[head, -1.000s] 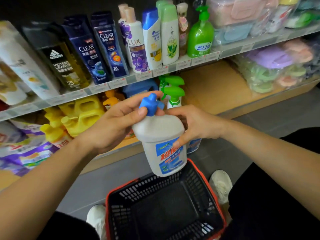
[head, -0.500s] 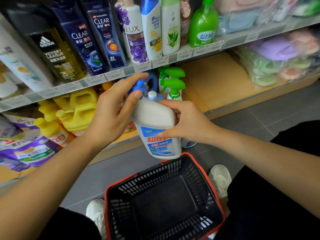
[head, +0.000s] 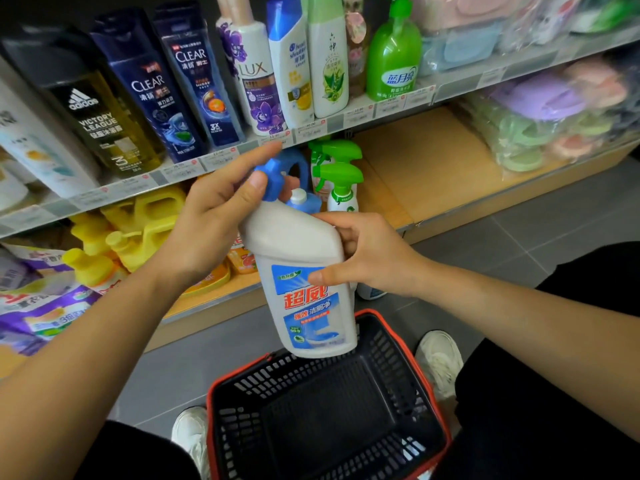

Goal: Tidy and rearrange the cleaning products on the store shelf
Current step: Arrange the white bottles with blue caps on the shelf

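Observation:
I hold a white toilet-cleaner bottle (head: 304, 271) with a blue angled cap and a blue label, tilted, above the black basket (head: 221, 393). My left hand (head: 214, 216) wraps the neck, thumb on the blue cap. My right hand (head: 363, 251) grips the bottle's right shoulder, thumb on the label. Behind the bottle, on the lower shelf (head: 426, 174), stand two green-trigger spray bottles (head: 341, 181) and a blue bottle with a white cap (head: 301, 199), partly hidden.
Yellow detergent jugs (head: 138, 226) and purple refill bags (head: 41, 306) fill the lower shelf's left. Shampoo bottles (head: 194, 84) and a green pump bottle (head: 393, 60) line the upper shelf. Bagged plastic goods (head: 554, 116) sit at right. My white shoes flank the basket on grey floor.
The bottle has risen and moved toward the shelf, tilting left. My left thumb has shifted onto the blue cap. Both hands keep their hold.

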`<state>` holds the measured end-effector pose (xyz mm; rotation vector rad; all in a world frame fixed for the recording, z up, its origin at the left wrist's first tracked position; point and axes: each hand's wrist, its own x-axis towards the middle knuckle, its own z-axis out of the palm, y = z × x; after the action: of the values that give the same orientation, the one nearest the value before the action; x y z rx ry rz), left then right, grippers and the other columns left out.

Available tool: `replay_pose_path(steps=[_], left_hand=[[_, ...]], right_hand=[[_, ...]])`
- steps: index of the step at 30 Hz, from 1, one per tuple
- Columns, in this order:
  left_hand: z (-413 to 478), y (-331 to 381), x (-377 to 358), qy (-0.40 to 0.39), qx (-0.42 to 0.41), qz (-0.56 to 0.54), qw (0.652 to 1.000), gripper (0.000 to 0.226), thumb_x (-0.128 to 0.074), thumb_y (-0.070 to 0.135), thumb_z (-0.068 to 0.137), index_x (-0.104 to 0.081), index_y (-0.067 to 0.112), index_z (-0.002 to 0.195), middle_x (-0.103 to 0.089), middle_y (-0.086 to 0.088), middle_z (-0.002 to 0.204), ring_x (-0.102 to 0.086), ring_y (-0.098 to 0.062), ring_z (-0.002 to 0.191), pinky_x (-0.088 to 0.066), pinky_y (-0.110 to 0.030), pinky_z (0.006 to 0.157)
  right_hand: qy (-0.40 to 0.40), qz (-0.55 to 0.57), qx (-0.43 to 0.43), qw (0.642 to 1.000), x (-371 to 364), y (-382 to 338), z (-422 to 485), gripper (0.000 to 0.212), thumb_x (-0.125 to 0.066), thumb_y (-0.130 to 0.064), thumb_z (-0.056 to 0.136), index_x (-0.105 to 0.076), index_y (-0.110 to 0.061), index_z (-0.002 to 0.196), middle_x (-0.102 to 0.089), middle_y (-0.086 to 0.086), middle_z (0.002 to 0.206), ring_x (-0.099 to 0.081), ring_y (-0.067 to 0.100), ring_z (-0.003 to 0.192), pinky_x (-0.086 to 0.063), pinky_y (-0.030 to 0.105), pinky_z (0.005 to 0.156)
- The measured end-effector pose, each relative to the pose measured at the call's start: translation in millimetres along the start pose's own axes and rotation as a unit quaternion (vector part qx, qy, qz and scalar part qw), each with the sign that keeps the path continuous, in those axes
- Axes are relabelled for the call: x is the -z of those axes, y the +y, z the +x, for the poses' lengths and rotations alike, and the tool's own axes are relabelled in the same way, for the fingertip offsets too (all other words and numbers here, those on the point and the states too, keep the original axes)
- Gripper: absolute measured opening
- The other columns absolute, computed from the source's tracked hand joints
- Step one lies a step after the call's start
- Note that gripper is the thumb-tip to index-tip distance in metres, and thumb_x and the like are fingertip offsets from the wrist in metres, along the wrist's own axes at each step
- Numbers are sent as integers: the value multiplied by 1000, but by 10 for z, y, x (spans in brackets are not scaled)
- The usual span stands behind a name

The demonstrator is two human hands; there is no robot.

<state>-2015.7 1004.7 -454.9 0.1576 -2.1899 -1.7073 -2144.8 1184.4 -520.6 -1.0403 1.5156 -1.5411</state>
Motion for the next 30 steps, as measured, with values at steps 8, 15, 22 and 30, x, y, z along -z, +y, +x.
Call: replay_pose_path(steps=[8, 15, 22, 30], left_hand=[[-203, -479, 108, -81, 161, 5, 984, 55, -73, 21, 86, -55, 18, 139, -73, 0, 122, -69, -20, 115, -59, -35, 92], [-312, -677, -264, -2, 187, -187, 964, 54, -80, 21, 79, -62, 12, 130, -70, -14, 127, -68, -33, 115, -60, -37, 83], [-294, -682, -384, 17, 186, -244, 952, 53, -81, 9, 79, -64, 18, 129, -68, -17, 128, -68, -36, 116, -61, -44, 81], [-183, -538, -268, 108, 100, -21, 989, 58, -93, 19, 62, -70, 25, 115, -77, -1, 109, -76, -23, 97, -63, -35, 72]], right_hand=[[105, 92, 19, 990, 263, -159, 41, 55, -82, -4, 73, -62, -11, 124, -71, 13, 117, -69, 29, 108, -60, 45, 83], [191, 197, -16, 961, 401, -207, 130, 38, -73, -9, 86, -62, -8, 122, -74, 10, 112, -72, 27, 100, -60, 37, 74], [203, 221, -68, 951, 491, -131, 180, 33, -70, -20, 92, -63, -11, 122, -74, 10, 112, -72, 26, 102, -61, 41, 74], [359, -323, -17, 875, 683, -141, 134, 25, -83, -42, 76, -74, -19, 77, -70, -6, 67, -67, 10, 62, -59, 38, 63]])
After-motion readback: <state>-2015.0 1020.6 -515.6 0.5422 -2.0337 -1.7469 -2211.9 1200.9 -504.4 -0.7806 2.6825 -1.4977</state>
